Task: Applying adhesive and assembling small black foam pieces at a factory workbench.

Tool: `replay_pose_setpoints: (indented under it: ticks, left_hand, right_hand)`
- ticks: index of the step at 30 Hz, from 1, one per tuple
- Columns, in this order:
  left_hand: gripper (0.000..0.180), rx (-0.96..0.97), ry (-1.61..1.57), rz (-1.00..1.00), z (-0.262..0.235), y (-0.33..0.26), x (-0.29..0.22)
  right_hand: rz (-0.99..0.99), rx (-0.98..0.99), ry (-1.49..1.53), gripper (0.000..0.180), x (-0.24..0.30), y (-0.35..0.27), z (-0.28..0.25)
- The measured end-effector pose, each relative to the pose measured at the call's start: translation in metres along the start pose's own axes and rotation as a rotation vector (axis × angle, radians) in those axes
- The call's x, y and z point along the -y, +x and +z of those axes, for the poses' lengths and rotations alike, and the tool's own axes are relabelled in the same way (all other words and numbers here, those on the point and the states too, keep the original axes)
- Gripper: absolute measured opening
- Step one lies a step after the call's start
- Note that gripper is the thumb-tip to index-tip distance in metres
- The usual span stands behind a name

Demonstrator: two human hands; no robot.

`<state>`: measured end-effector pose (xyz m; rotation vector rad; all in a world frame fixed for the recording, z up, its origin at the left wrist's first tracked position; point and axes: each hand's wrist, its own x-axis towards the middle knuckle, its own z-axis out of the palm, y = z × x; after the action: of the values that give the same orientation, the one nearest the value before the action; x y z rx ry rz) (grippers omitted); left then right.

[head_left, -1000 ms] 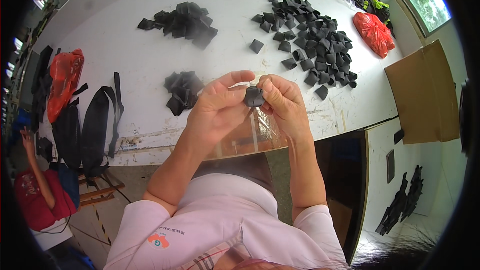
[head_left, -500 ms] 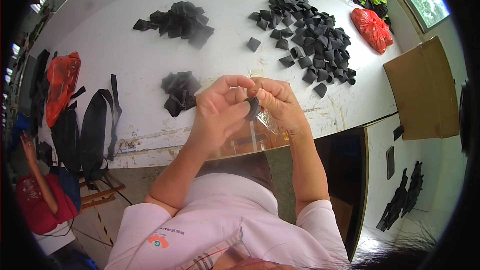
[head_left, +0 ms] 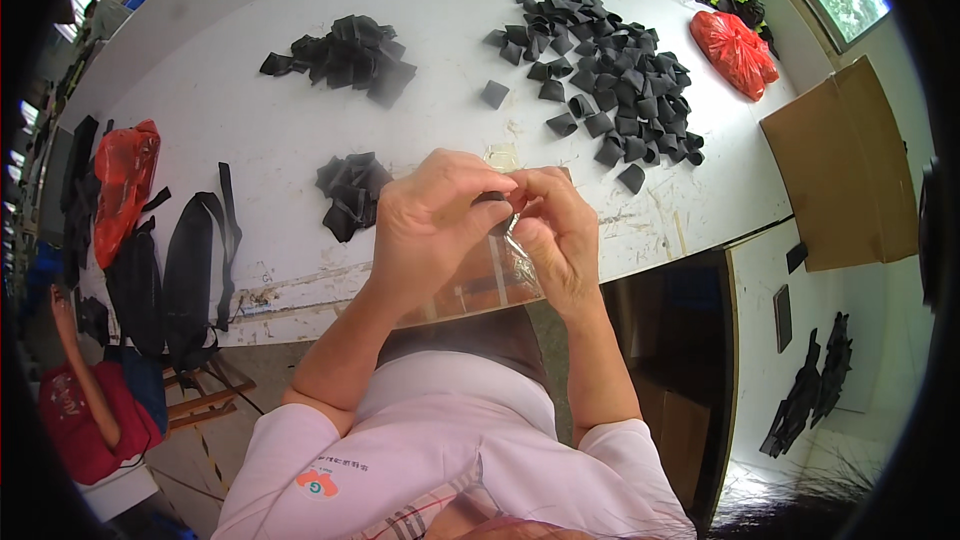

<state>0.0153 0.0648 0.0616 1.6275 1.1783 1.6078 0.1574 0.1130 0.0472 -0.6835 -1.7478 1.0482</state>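
Over the near edge of the table, both my hands meet around a small black fabric piece (head_left: 501, 225), partly hidden by my fingers. My left hand (head_left: 425, 225) pinches it between thumb and fingers. From the other side my right hand (head_left: 562, 240) has its fingers curled against the same piece. Just left of my left hand lies a small heap of flat black pieces (head_left: 348, 202). A larger spread of folded black fabric loops (head_left: 630, 100) covers the table beyond my right hand, and another dark heap (head_left: 345, 58) lies at the far left.
On the white table (head_left: 440, 0) stand a red plastic bag (head_left: 735, 52) at far right and another red bag (head_left: 127, 185) at left. Black straps (head_left: 197, 260) hang over the left edge. A cardboard box (head_left: 840, 170) is at right. A person in red (head_left: 95, 410) sits at lower left.
My hands have turned about the black piece, and more of it is now covered. My right hand's fingers have curled and its thumb has dropped lower. The view has shifted slightly.
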Motion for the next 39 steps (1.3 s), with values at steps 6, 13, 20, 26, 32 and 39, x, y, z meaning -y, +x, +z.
replay_pose_setpoints:
  ticks: [6, 13, 20, 26, 32, 39]
  left_hand:
    - [0.01, -0.336, -0.848, -0.251, 0.007, -0.011, 0.001]
    - [0.01, -0.311, -0.935, -0.249, 0.009, -0.022, 0.015]
    - [0.015, -0.136, -0.393, -0.369, -0.001, -0.016, 0.01]
    - [0.012, -0.094, -0.281, -0.501, -0.008, -0.015, 0.013]
    - [0.012, -0.094, -1.251, -0.748, -0.006, -0.021, 0.021]
    - [0.007, -0.122, -1.72, -0.835, 0.008, -0.03, 0.034]
  right_hand:
    - [-0.238, -0.087, -0.265, 0.018, 0.02, 0.001, 0.014]
    - [-0.102, -0.02, -0.106, 0.011, 0.008, -0.006, 0.012]
    - [-0.008, 0.02, -0.233, 0.012, 0.017, -0.006, 0.004]
    - [-0.036, 0.038, -0.358, 0.009, 0.027, 0.002, 0.004]
    - [-0.152, -0.009, -0.407, 0.009, 0.015, 0.0, 0.013]
    - [-0.221, -0.085, -0.446, 0.009, 0.011, -0.006, 0.022]
